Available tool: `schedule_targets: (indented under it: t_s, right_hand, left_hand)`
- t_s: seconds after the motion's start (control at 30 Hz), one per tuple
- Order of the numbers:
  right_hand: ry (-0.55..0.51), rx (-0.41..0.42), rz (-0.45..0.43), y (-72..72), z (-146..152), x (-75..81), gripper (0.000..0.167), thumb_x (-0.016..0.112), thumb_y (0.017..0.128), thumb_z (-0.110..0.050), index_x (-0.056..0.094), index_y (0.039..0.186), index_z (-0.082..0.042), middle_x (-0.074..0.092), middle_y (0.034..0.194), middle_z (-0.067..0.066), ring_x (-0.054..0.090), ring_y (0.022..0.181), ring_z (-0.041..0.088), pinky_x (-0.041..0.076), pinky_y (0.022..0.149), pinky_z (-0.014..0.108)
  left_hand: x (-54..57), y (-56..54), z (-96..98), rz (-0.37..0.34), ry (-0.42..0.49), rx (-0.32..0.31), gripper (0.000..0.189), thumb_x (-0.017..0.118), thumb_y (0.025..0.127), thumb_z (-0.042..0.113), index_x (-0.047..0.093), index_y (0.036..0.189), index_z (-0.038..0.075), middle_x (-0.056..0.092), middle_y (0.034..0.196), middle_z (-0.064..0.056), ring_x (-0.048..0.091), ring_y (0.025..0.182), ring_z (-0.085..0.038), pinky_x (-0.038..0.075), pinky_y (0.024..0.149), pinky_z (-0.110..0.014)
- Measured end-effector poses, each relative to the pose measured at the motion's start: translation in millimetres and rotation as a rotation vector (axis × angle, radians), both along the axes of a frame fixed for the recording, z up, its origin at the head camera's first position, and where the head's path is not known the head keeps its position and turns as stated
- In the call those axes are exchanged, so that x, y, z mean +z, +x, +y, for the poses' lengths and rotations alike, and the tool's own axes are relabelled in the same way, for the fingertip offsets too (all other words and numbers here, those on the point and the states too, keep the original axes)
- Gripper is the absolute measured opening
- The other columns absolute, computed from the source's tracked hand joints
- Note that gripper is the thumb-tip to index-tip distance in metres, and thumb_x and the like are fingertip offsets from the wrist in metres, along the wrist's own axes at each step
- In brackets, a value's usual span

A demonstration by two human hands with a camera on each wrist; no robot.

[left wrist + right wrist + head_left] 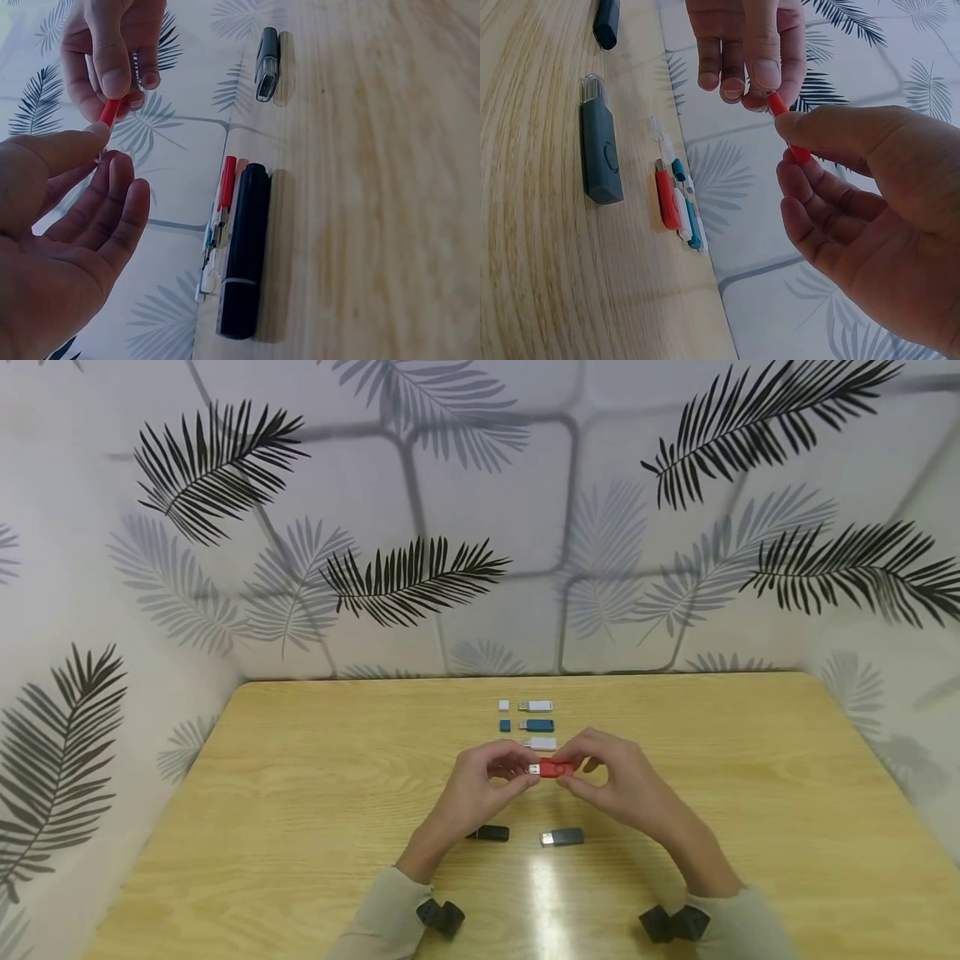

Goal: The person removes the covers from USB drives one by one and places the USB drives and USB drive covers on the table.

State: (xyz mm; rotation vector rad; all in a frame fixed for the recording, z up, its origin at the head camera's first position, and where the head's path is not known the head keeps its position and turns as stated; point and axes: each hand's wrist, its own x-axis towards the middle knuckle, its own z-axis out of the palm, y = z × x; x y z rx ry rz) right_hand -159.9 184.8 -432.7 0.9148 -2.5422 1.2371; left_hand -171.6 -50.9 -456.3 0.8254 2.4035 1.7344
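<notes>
Between my two hands is a red USB stick, raised above the table. My right hand pinches its red body between thumb and fingertips. From the other side, the thumb and fingers of my left hand pinch the metal connector end. A second red USB stick lies on the table under the hands, its connector bare. Beyond it are a white USB stick, a blue one and another white one. A blue cap and a white cap lie left of these.
Nearer to me, a black USB stick lies by my left wrist, partly covered in the head view. A dark grey USB stick with a clear cap lies to its right. The wooden table ends at a leaf-patterned cloth.
</notes>
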Motion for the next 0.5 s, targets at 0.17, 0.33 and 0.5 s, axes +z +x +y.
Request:
schedule_targets:
  t_s: [0.17,0.33,0.5]
  right_hand:
    - [0.008,0.016,-0.016,0.5,-2.2,1.5,0.021,0.08,0.086,0.001,0.075,0.104,-0.009,0.071,0.1,-0.004,0.066,0.089,0.011,0.06,0.075,0.038]
    - [0.006,0.024,-0.011,1.0,-2.9,1.4,0.021,0.08,0.087,0.0,0.075,0.104,-0.008,0.071,0.1,-0.005,0.067,0.09,0.011,0.06,0.075,0.038]
    - [-0.004,0.032,-0.01,1.9,-2.6,0.6,0.021,0.08,0.086,0.001,0.075,0.104,-0.009,0.071,0.099,-0.005,0.067,0.089,0.011,0.06,0.075,0.04]
  left_hand:
    - [2.0,-0.4,-3.6,0.004,-0.02,0.0,0.018,0.077,0.093,0.007,0.074,0.11,0.01,0.072,0.104,0.003,0.067,0.088,-0.012,0.059,0.083,-0.033]
    - [2.3,-2.2,-5.6,0.018,-0.011,-0.021,0.017,0.078,0.092,0.004,0.075,0.108,0.009,0.072,0.101,0.003,0.067,0.085,-0.012,0.06,0.082,-0.039]
    - [4.5,-3.2,-7.4,0.009,0.0,-0.045,0.016,0.077,0.091,0.002,0.075,0.107,0.006,0.073,0.1,0.001,0.068,0.084,-0.012,0.06,0.081,-0.04]
